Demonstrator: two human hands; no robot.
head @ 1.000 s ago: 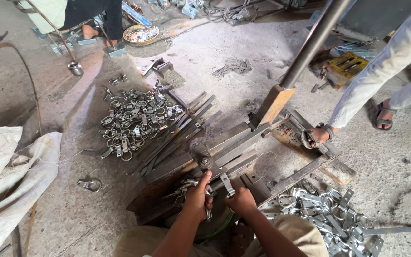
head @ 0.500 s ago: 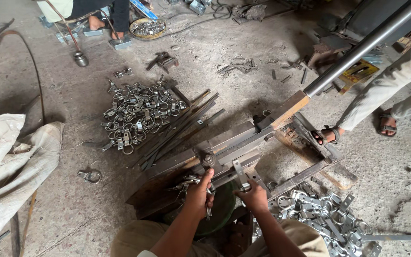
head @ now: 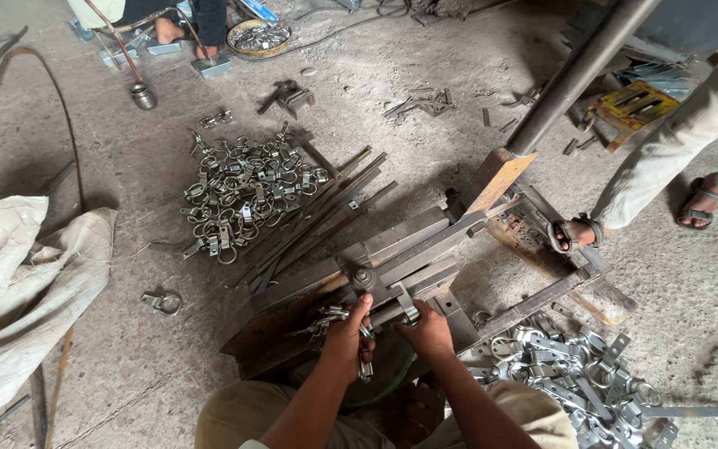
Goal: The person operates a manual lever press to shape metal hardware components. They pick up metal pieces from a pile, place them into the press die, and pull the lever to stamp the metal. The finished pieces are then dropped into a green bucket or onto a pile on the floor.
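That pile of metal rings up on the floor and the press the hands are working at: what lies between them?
In the head view, a bundle of long flat metal strips lies between the ring pile and the press.

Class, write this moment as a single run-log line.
left hand: holds metal clamps | right hand: on clamp piece at lever press | finished clamps heaped on right
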